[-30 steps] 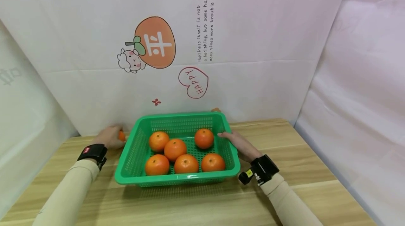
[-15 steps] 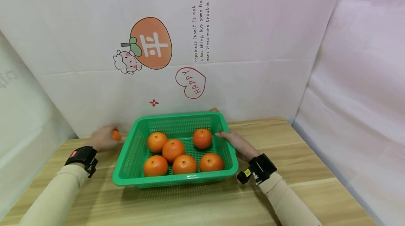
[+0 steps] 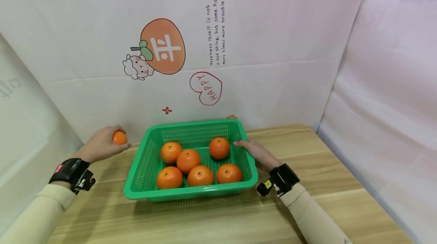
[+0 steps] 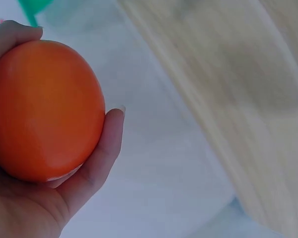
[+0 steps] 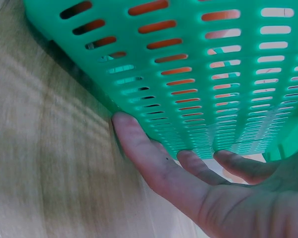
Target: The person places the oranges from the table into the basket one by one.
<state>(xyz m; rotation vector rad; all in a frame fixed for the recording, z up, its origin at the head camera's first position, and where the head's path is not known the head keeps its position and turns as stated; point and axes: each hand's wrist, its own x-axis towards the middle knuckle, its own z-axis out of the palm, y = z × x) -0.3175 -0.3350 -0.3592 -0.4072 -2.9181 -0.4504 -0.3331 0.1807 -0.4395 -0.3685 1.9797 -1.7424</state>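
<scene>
My left hand (image 3: 99, 146) holds an orange (image 3: 119, 137) to the left of the basket, near the back cloth. In the left wrist view, the fingers and thumb curve around that orange (image 4: 47, 111), which looks lifted off the table. A green perforated basket (image 3: 164, 194) sits on the table with several oranges (image 3: 189, 160) inside. My right hand (image 3: 261, 155) grips the basket's right side, a digit hooked over the rim. From the right wrist view, fingers (image 5: 149, 153) touch the outside of the basket wall (image 5: 49, 25), low near the table.
A printed white cloth (image 3: 256, 84) hangs behind the table, close to the basket's far rim. More white cloth (image 3: 385, 103) closes in the right side, and another sheet (image 3: 30, 122) the left. The wooden table (image 3: 205, 221) extends in front of the basket.
My left hand has moved left and up with the orange, away from the basket, and more of the fruit shows. The right hand keeps its hold on the basket.
</scene>
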